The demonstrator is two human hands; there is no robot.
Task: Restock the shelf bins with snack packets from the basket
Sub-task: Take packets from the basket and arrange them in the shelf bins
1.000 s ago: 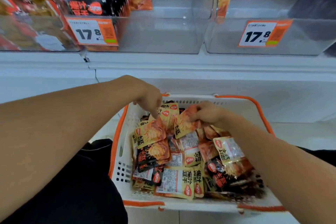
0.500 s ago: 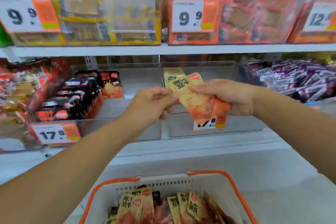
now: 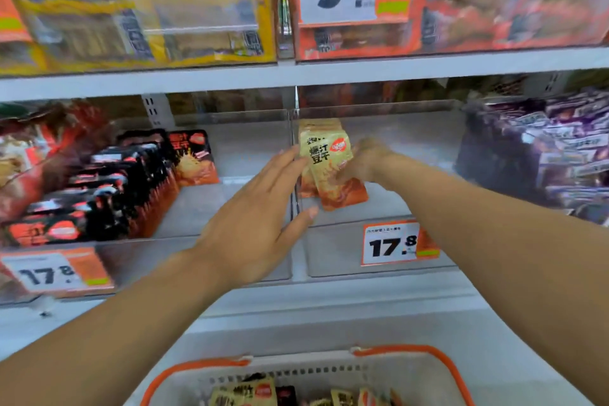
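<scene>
From the head camera, the clear plastic shelf bin (image 3: 379, 254) with the orange-and-white "17.8" price tag (image 3: 393, 243) on its front wall is the landmark. Above that tag, inside the bin near its left wall, the right hand (image 3: 364, 160) pinches a yellow-and-orange foil snack packet (image 3: 329, 165), fingers closed on its right edge. The packet stands roughly upright, its long axis near vertical and leaning a little, yellow printed top up and orange end down toward the bin floor, face toward the camera. More yellow packets stand just behind it. The left hand (image 3: 257, 224) is spread flat with fingers apart, gripping nothing, fingertips at the packet's left edge by the wall. Below the bin, at the bottom edge, sits a white plastic basket (image 3: 412, 369) with orange handles, holding more packets. Left of the bin, a neighbouring bin holds black-and-orange packets (image 3: 112, 188).
</scene>
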